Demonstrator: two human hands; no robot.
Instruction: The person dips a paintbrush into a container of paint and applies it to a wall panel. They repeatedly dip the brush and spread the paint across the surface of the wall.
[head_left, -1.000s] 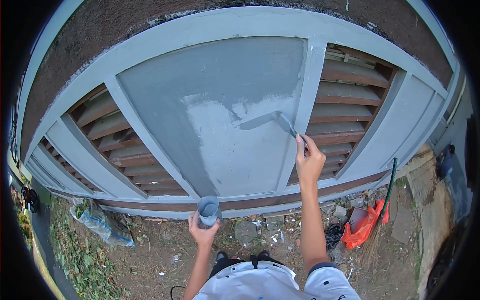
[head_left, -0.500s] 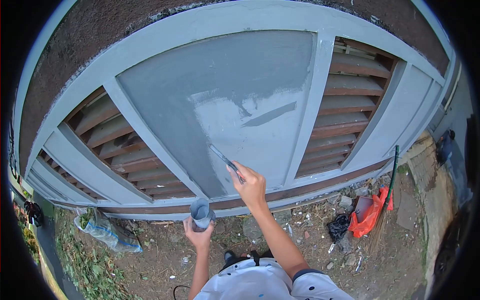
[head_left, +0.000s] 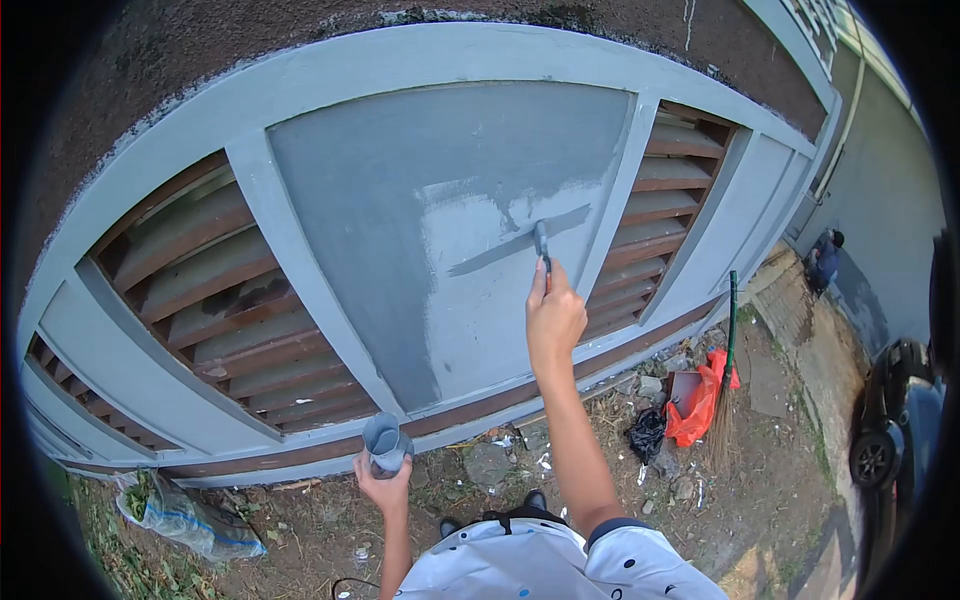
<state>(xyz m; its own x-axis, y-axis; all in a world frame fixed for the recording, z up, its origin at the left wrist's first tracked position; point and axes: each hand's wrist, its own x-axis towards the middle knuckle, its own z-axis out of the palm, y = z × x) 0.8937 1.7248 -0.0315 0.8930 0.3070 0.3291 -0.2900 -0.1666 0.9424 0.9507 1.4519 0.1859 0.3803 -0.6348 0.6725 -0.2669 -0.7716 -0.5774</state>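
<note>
My right hand [head_left: 556,316] is closed around the handle of a paintbrush [head_left: 541,240], its bristle end laid against the wall panel [head_left: 490,350]. Darker grey paint [head_left: 360,190] covers the panel's top and left side, while the middle and lower right are pale. A dark diagonal stroke [head_left: 500,251] crosses the pale area, and the brush lies over its right half. Down at the left, my left hand [head_left: 384,482] grips a grey paint-smeared cup [head_left: 384,440], tilted so that its open mouth shows.
Brown louvred slats [head_left: 220,300] flank the panel on the left, with more louvres [head_left: 665,200] on the right. On the ground are a red plastic bag [head_left: 697,408], a black bag [head_left: 647,434], a broom [head_left: 729,350] and a clear sack [head_left: 185,515]. A person [head_left: 824,262] and a car [head_left: 890,430] are further right.
My right hand has moved up and right with the brush, from the dark left edge onto the diagonal stroke, which now reaches further left. The view has turned right; my left hand still holds the cup.
</note>
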